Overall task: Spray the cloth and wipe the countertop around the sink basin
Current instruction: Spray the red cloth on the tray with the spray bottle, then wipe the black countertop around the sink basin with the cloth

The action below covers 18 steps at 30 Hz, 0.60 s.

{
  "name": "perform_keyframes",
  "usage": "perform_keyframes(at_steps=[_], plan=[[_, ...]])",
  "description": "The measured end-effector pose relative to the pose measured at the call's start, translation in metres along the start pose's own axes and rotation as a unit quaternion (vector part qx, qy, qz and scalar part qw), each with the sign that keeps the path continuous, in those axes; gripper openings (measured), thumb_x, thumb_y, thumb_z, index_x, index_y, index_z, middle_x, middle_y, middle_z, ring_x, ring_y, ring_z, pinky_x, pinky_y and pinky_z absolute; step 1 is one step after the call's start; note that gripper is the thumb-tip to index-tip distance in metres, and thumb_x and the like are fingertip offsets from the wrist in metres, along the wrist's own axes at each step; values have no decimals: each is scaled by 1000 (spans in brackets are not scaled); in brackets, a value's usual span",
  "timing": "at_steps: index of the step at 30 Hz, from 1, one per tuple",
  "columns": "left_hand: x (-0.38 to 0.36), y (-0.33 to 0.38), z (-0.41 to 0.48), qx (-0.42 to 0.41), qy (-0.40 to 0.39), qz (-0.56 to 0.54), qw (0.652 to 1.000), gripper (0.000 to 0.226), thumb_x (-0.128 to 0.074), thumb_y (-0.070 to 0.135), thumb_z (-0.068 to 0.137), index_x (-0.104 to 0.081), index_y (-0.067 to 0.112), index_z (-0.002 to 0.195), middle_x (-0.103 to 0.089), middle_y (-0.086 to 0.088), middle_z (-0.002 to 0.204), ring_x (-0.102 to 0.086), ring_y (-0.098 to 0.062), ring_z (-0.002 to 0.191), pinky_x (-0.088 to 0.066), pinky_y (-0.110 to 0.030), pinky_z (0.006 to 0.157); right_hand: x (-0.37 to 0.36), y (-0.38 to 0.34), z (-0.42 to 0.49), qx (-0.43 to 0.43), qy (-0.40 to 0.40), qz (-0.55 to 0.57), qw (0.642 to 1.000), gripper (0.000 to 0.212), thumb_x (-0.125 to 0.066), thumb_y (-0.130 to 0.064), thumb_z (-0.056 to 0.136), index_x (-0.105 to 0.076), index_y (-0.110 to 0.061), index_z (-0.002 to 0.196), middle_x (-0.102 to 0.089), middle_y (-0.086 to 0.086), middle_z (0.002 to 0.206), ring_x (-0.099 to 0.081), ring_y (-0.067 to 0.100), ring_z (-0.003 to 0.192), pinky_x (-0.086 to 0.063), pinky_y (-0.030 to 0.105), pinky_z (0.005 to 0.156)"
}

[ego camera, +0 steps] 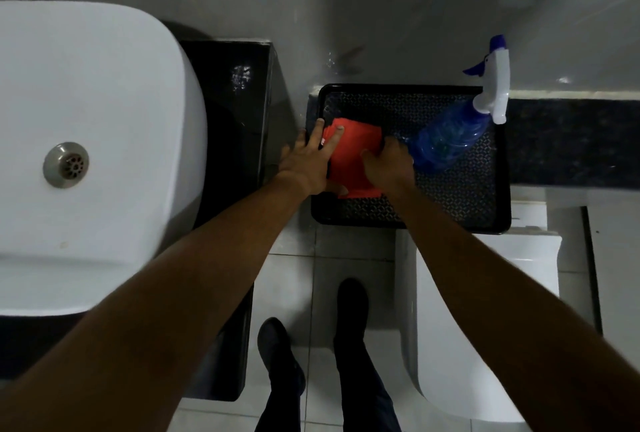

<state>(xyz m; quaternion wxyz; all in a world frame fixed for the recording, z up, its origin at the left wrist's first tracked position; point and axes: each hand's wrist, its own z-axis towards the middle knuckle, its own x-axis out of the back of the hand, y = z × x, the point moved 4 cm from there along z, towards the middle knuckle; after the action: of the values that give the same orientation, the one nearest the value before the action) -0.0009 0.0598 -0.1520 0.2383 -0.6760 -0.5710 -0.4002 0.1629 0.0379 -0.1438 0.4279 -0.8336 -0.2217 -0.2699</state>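
Pressing flat, the left hand (306, 161) and right hand (389, 163) are lying open-fingered on the red cloth (356, 149) in the tray (491, 196), mid-frame; the spray bottle (450, 140) is lying touching the right hand, slanting toward upper right.

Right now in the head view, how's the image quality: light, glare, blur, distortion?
Head view: dim overall, grey cast; specular glare patch on the black countertop beside the sink basin; wide-angle bowing at the edges stretches both forearms; mild softness throughout; red cloth and blue spray bottle in the black tray stay readable.
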Motion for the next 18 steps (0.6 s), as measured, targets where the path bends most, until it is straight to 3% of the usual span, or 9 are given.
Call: perform_keyframes(at_steps=[5, 9, 12, 15, 18], plan=[[6, 10, -13, 0, 39, 52, 998, 127, -69, 75, 70, 16, 35, 156, 11, -10, 168, -1, -39, 153, -20, -64, 117, -5, -2, 16, -62, -12, 125, 990, 38, -65, -23, 83, -61, -5, 116, -66, 15, 116, -64, 29, 100, -53, 35, 82], [27, 22, -40, -2, 67, 90, 994, 116, -64, 66, 82, 12, 23, 158, 12, -12, 168, 8, -36, 154, -10, -62, 121, 9, -29, -3, 7, 15, 202, 979, 26, -68, -22, 79, -61, -16, 103, -65, -3, 92, -61, 15, 82, -44, 24, 64], [69, 24, -74, 15, 141, 153, 978, 99, -54, 59, 91, 1, 14, 159, 8, -14, 168, 14, -34, 153, 0, -62, 121, 31, -72, -25, 125, 58, 202, 970, 21, -68, -23, 77, -58, -28, 95, -61, -12, 86, -62, 10, 82, -45, 18, 67], [115, 5, -120, 45, 279, 161, 946, 84, -47, 51, 93, -15, 10, 158, -4, -16, 168, 9, -35, 154, 1, -62, 121, 43, -125, -37, 256, 123, 165, 945, 27, -68, -21, 81, -61, -18, 106, -64, 5, 104, -61, 19, 93, -51, 32, 81], [136, -37, -164, 85, 359, 132, 920, 81, -41, 53, 93, -17, 10, 158, -7, -17, 167, 4, -37, 154, -3, -62, 121, 26, -186, -45, 380, 141, 55, 912, 36, -64, -20, 85, -57, -9, 118, -59, 16, 119, -56, 32, 107, -48, 40, 92]])
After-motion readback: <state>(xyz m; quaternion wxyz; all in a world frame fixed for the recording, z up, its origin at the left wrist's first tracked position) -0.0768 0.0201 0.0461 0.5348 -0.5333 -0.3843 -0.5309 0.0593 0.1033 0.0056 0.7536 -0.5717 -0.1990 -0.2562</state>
